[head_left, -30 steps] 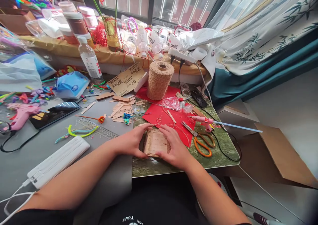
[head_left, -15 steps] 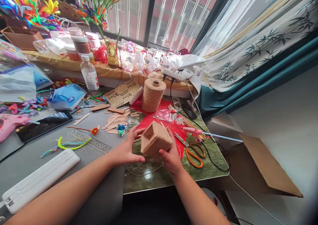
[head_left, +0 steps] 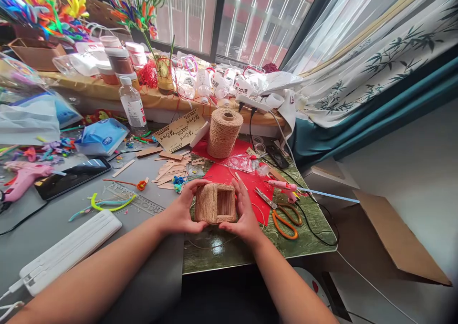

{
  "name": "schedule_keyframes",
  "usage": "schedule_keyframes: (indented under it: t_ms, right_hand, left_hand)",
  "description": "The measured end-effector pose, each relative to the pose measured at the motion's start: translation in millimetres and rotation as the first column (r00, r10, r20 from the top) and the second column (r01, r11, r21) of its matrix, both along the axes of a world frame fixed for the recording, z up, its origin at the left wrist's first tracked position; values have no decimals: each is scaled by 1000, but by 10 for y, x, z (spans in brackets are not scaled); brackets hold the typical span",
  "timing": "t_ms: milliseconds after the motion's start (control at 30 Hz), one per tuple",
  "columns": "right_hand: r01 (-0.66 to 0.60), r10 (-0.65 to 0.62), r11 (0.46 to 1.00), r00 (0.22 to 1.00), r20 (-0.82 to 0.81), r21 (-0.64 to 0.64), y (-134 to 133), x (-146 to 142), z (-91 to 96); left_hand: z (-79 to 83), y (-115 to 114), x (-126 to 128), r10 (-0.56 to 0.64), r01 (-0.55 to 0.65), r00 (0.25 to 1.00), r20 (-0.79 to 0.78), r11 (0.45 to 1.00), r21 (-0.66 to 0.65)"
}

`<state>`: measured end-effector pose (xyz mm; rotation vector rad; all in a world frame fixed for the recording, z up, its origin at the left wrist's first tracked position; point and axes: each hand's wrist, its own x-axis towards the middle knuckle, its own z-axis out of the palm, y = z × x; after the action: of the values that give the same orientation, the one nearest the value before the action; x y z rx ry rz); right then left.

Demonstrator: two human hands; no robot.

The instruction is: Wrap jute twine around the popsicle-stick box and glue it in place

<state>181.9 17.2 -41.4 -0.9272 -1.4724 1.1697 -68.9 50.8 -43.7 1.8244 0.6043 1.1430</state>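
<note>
Between my two hands is a small box wrapped in brown twine (head_left: 206,204), tipped so that its square opening faces up and to the right. Ribbed inner walls show through the opening. My left hand (head_left: 186,212) grips the box's left end, thumb below and fingers above. At the right end, my right hand (head_left: 244,215) holds it with the thumb along the lower edge. Just behind stands a large spool of twine (head_left: 224,135) on a red sheet (head_left: 229,176). Orange-handled scissors (head_left: 282,214) lie to the right of my right hand.
A pink glue gun (head_left: 284,185) with a long glue stick lies right; another pink glue gun (head_left: 26,181) lies left near a phone (head_left: 73,177). Wooden sticks (head_left: 170,171), a clear ruler (head_left: 138,197), a white power bank (head_left: 71,252) and a bottle (head_left: 133,105) are about. An open carton (head_left: 397,238) stands right.
The twine-wrapped box has been turned, its opening swinging from the left side to the right. My left hand, earlier spread beside it, now grips its left end.
</note>
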Motion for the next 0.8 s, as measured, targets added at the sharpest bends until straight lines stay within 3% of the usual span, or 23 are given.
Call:
schedule_keyframes:
  t_ms: [100,300,433,533,633,733,800]
  right_hand:
    - [-39,39,999,999,-7,0,-46,-12,-1]
    - [-23,20,998,999,47,59,-140,-93,66]
    - [-17,11,997,997,73,77,-171,-182,114]
    - [80,-84,995,994,75,59,-186,-285,132]
    - [193,-200,979,971,133,67,-212,-402,143]
    - [208,-223,973,959,172,100,-265,-521,171]
    - [211,-229,971,956,183,113,-308,-596,196]
  left_hand:
    - [17,-33,14,-43,42,999,29,999,25]
    - [15,-82,14,-132,125,978,-160,991,-49]
    - [-40,-91,57,-43,33,976,-212,998,-49]
    - [-28,-97,84,38,-44,968,-247,999,-20]
    - [30,-124,102,10,-20,994,-107,996,-90]
    - [89,-167,131,-32,58,991,129,978,-201]
    - [119,-188,151,7,52,975,224,965,-258]
